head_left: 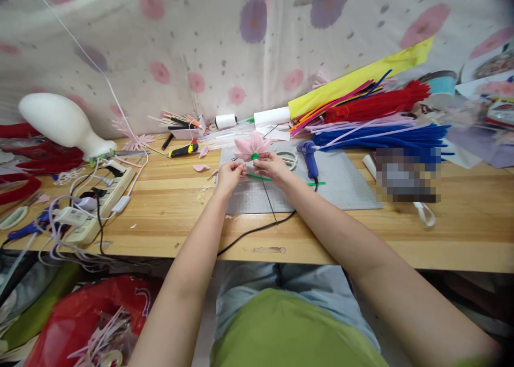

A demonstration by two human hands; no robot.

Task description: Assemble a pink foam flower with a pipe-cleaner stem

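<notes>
A pink flower (252, 143) with a green centre at its base is held over the grey cutting mat (341, 193). My right hand (273, 169) pinches it at the green part. A thin dark wire (271, 203) slants down below the flower towards the mat's near edge. To the left, my left hand (232, 177) is closed in a pinch at the end of a green pipe cleaner (317, 184), which runs rightwards beneath the right hand. The fingertips partly hide the grip. Beyond the right hand lies a blue glue gun (309, 160), close to light-handled scissors (289, 159).
Blue pipe cleaners (385, 139) and red ones (381, 104) lie at the back right. A yellow-black cutter (183, 150) and pink petal scraps are left of the mat. A power strip (100, 206) with tangled cables is farther left. A black cable (257, 230) crosses the front.
</notes>
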